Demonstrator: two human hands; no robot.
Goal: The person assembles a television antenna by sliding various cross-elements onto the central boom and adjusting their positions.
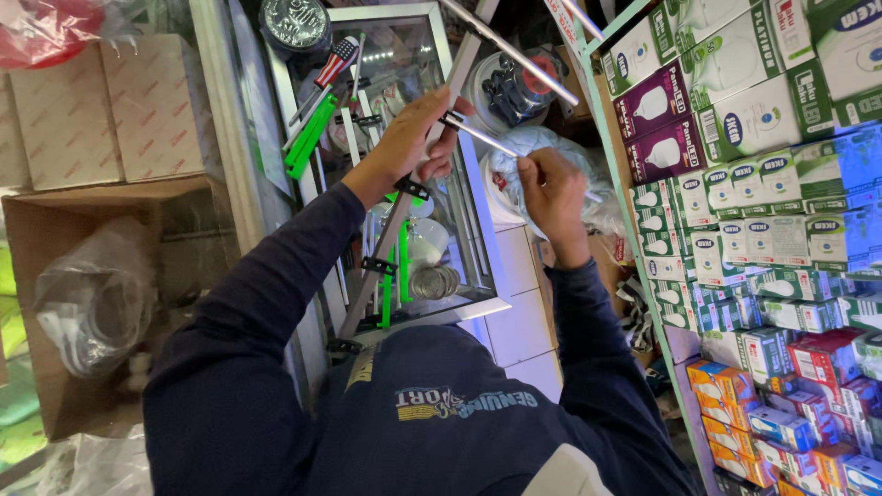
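My left hand [418, 138] grips the flat metal bar [404, 207] of a long frame fitted with black clips, near its upper part. My right hand [549, 188] pinches a thin silver rod [487, 136] that runs up-left to a black clip by my left fingers. A second shiny rod [514, 50] slants above both hands. Behind my right hand lies a crumpled clear plastic bag [537, 147]. My dark blue sleeves fill the lower part of the view.
A glass display case [446, 303] below holds green-handled tools [310, 138] and a screwdriver [331, 64]. Shelves of boxed light bulbs [763, 184] stand at the right. An open cardboard box with a plastic-wrapped bundle [92, 303] sits at the left. White tiles [519, 321] lie underneath.
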